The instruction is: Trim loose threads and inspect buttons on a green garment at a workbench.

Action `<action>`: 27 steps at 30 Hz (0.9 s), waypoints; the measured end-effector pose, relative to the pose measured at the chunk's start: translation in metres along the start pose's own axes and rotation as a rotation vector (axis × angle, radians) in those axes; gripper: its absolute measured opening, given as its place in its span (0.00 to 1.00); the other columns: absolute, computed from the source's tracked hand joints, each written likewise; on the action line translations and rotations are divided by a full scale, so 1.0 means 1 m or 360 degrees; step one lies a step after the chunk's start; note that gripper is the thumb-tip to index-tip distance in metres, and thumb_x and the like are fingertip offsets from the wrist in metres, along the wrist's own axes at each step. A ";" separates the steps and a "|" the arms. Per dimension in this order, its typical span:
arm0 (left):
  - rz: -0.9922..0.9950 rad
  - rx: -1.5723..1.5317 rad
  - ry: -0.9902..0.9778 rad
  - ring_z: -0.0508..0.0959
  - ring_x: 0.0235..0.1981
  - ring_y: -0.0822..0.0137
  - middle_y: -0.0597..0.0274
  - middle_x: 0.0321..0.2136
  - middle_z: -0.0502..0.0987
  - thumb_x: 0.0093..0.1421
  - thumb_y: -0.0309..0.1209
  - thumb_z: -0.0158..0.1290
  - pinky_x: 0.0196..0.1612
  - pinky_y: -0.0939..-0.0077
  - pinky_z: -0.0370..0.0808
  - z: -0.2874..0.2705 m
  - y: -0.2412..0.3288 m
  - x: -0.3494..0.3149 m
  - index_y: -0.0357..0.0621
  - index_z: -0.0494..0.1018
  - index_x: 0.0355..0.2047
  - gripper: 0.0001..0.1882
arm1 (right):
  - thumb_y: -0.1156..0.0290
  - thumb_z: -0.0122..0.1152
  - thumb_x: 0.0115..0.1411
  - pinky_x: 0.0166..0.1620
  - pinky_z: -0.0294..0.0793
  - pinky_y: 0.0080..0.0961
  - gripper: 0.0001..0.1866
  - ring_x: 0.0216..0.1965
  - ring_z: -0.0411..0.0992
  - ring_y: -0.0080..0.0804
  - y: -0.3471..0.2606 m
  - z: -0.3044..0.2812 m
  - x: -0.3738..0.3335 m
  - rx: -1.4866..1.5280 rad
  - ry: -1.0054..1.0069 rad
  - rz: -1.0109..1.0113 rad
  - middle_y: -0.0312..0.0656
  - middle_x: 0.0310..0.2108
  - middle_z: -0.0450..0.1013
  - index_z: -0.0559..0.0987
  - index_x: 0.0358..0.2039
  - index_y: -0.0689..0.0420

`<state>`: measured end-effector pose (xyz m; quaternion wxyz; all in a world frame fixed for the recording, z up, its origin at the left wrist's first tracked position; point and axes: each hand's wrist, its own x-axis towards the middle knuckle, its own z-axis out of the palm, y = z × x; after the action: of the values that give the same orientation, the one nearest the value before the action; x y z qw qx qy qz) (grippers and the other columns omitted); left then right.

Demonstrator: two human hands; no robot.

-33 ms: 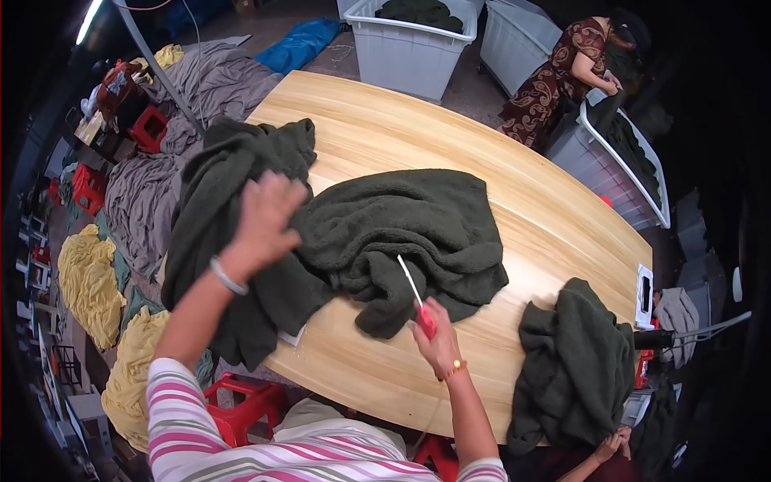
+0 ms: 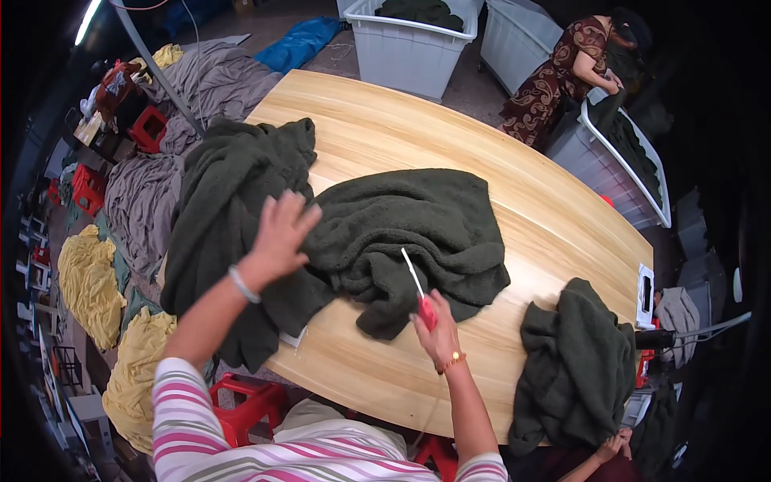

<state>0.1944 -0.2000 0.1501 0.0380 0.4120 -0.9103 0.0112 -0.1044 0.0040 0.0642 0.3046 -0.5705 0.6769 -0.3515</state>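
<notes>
My left hand (image 2: 281, 241) is over the dark green fleecy cloth (image 2: 241, 177) heaped at the table's left, fingers spread and nothing in them. I cannot tell whether it touches the cloth. In my right hand (image 2: 438, 333) is a red-handled tool (image 2: 427, 312) with a slim pale blade, its tip pointing up and away from me. The blade lies over the folds of a second dark green fleecy cloth (image 2: 450, 217), crumpled mid-table. The exact kind of tool is not clear. A pale cord (image 2: 434, 406) hangs down near my right forearm.
On the wooden table (image 2: 385, 120), a third green cloth (image 2: 574, 361) lies at the right, by another person's hands (image 2: 614, 446). White bins (image 2: 409, 60) stand behind; a person (image 2: 574, 68) bends over one. Red stools (image 2: 245, 402) and yellow cloth heaps (image 2: 92, 281) are at the left.
My left hand has moved right and a little toward me. My right hand and the red-handled tool have shifted slightly right.
</notes>
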 end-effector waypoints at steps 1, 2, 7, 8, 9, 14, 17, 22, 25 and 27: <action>0.0069 0.0042 -0.0109 0.49 0.67 0.44 0.46 0.63 0.53 0.38 0.38 0.69 0.66 0.43 0.42 0.037 0.002 -0.003 0.51 0.57 0.63 0.51 | 0.65 0.62 0.55 0.52 0.70 0.40 0.27 0.53 0.67 0.57 0.006 0.007 0.016 -0.0144 0.0097 0.0061 0.56 0.58 0.61 0.69 0.55 0.51; 0.0032 -0.0005 -0.0184 0.48 0.67 0.44 0.45 0.64 0.52 0.39 0.37 0.68 0.66 0.43 0.42 0.061 0.007 -0.001 0.52 0.55 0.64 0.51 | 0.65 0.62 0.55 0.52 0.71 0.41 0.29 0.53 0.67 0.59 0.013 0.012 0.029 -0.0290 0.0200 0.0130 0.56 0.59 0.60 0.67 0.58 0.50; -0.0444 -0.0591 -0.0372 0.52 0.66 0.48 0.53 0.60 0.61 0.51 0.30 0.56 0.63 0.40 0.49 0.166 0.012 0.006 0.46 0.69 0.53 0.27 | 0.67 0.59 0.56 0.48 0.72 0.45 0.34 0.46 0.71 0.60 0.039 0.024 0.067 -0.0574 0.0156 0.0767 0.56 0.56 0.62 0.58 0.63 0.46; -0.0280 -0.0618 -0.0296 0.57 0.62 0.49 0.53 0.54 0.65 0.51 0.30 0.55 0.61 0.37 0.51 0.160 0.022 0.006 0.44 0.70 0.48 0.22 | 0.67 0.58 0.56 0.46 0.73 0.46 0.35 0.43 0.72 0.59 0.040 0.022 0.064 -0.0621 0.0091 0.0905 0.56 0.55 0.62 0.57 0.63 0.45; -0.0116 -0.0646 -0.0216 0.63 0.59 0.51 0.53 0.49 0.69 0.51 0.29 0.54 0.60 0.33 0.52 0.154 0.031 0.006 0.42 0.71 0.43 0.17 | 0.67 0.58 0.56 0.46 0.73 0.46 0.35 0.43 0.72 0.59 0.045 0.021 0.056 -0.0630 0.0096 0.0941 0.56 0.55 0.62 0.57 0.63 0.45; 0.0337 -0.0908 -0.0515 0.75 0.42 0.48 0.50 0.32 0.75 0.52 0.30 0.53 0.54 0.45 0.64 0.135 0.081 -0.018 0.41 0.70 0.37 0.12 | 0.72 0.53 0.54 0.40 0.74 0.45 0.17 0.39 0.75 0.52 0.066 0.007 -0.002 -0.0957 0.0031 0.0942 0.50 0.38 0.74 0.72 0.46 0.49; 0.0216 -0.1498 -0.0998 0.76 0.40 0.46 0.45 0.33 0.77 0.56 0.34 0.53 0.48 0.59 0.71 0.105 0.119 -0.041 0.36 0.71 0.40 0.15 | 0.70 0.54 0.54 0.42 0.73 0.47 0.13 0.39 0.74 0.55 0.071 -0.026 -0.074 -0.0870 -0.0035 0.0971 0.52 0.36 0.75 0.73 0.42 0.50; -0.0359 -0.2712 -0.1519 0.75 0.43 0.71 0.57 0.44 0.77 0.57 0.33 0.56 0.48 0.73 0.72 0.030 0.123 -0.064 0.29 0.67 0.52 0.26 | 0.71 0.57 0.53 0.41 0.74 0.37 0.13 0.37 0.76 0.46 0.066 -0.094 -0.188 -0.0413 -0.0129 0.1030 0.48 0.34 0.76 0.76 0.41 0.53; -0.0573 -0.2798 -0.1083 0.77 0.45 0.64 0.52 0.46 0.75 0.56 0.37 0.56 0.51 0.70 0.73 -0.018 0.088 -0.049 0.30 0.68 0.52 0.28 | 0.75 0.60 0.53 0.38 0.72 0.22 0.10 0.32 0.72 0.22 0.029 -0.149 -0.190 0.0101 0.0128 0.0817 0.38 0.27 0.73 0.76 0.37 0.58; -0.0483 -0.2900 -0.0817 0.78 0.44 0.64 0.53 0.44 0.77 0.59 0.36 0.54 0.50 0.72 0.74 -0.021 0.081 -0.018 0.31 0.70 0.50 0.23 | 0.75 0.58 0.53 0.39 0.72 0.25 0.09 0.31 0.75 0.29 0.015 -0.183 -0.166 -0.0044 0.0338 0.0705 0.41 0.28 0.75 0.76 0.36 0.57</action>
<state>0.1464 -0.1321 0.1701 0.1441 0.3276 -0.4867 -0.7969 -0.2347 0.1933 0.1578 0.2937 -0.3722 0.8183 -0.3249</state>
